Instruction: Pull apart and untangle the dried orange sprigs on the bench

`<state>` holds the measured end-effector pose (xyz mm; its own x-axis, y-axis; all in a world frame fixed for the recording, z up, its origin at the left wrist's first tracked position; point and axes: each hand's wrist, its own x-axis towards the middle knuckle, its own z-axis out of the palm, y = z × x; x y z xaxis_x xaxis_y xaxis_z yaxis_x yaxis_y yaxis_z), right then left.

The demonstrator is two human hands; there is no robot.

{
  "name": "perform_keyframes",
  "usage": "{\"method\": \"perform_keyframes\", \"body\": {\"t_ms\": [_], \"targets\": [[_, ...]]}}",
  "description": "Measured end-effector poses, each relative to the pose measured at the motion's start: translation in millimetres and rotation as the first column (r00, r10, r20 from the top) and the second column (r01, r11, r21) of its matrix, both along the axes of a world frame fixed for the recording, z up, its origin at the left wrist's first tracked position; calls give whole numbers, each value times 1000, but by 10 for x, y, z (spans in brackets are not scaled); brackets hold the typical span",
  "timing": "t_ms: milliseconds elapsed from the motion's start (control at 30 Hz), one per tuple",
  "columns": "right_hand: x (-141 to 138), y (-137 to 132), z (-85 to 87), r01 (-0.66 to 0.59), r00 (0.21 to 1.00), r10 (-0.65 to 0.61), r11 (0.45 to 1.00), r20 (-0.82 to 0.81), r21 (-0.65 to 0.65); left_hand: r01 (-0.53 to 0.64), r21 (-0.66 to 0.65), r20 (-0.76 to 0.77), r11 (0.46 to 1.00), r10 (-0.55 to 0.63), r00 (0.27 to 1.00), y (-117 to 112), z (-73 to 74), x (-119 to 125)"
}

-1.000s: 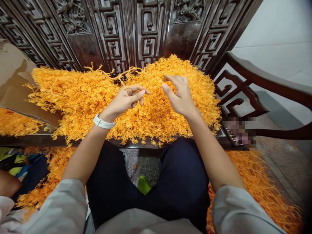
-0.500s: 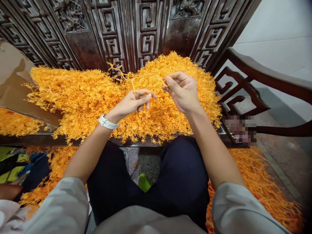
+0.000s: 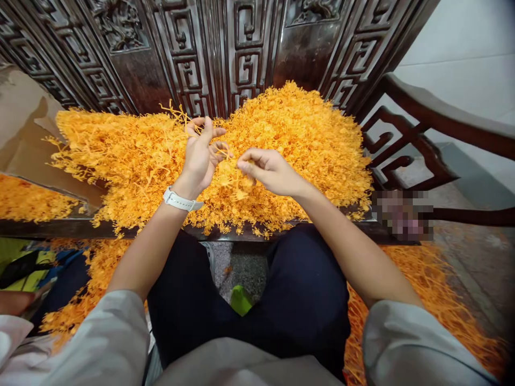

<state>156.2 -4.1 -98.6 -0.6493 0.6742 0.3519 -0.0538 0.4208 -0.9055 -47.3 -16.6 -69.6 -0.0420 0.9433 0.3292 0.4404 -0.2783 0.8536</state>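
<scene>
My left hand [image 3: 198,155], with a white watch band on its wrist, is raised over a heap of orange stringy pieces [image 3: 306,123]. Thin orange strands [image 3: 175,113] stick out behind its bent fingers, and one strand curls near its fingertips. Close by on the right, my right hand [image 3: 273,170] has thumb and forefinger pinched together on an orange strand. A small tangle of the same orange hangs between the hands. It blends with the heap, so its exact ends are hard to see.
The heap lies on a dark wooden bench [image 3: 132,233] with a carved back [image 3: 249,43] and an armrest [image 3: 426,107]. Cardboard [image 3: 60,161] stands at left. More orange strands [image 3: 422,300] lie below the bench. Part of another person [image 3: 16,303] shows at lower left.
My left hand has turned upward and risen slightly left. My right hand has moved down and left, closer to it. The stretched strand between them is now slack and bunched.
</scene>
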Motion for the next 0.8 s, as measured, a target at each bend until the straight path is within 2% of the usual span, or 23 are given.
{"method": "perform_keyframes", "body": {"t_ms": [67, 167, 267, 433, 600, 733, 800], "targets": [[13, 45, -11, 122, 989, -128, 990, -77, -76, 52, -44, 13, 998, -52, 999, -30, 3, -6], [26, 105, -22, 264, 944, -291, 949, -156, -171, 193, -144, 92, 971, -181, 979, -98, 16, 5], [17, 143, -51, 335, 917, -364, 924, -162, -181, 304, -199, 197, 932, -266, 944, -166, 32, 50], [12, 167, -79, 370, 913, -382, 923, -145, -106, 320, -240, 253, 917, -259, 932, -216, 52, 104], [103, 180, -40, 427, 892, -428, 903, -149, -34, 337, -283, 194, 898, -291, 937, -196, 51, 12], [146, 131, 14, 526, 840, -502, 847, -203, 81, 369, -347, 105, 862, -356, 929, -215, 110, 26], [118, 103, 35, 577, 793, -547, 816, -267, 42, 379, -374, 90, 846, -374, 923, -234, 159, 99]]}}
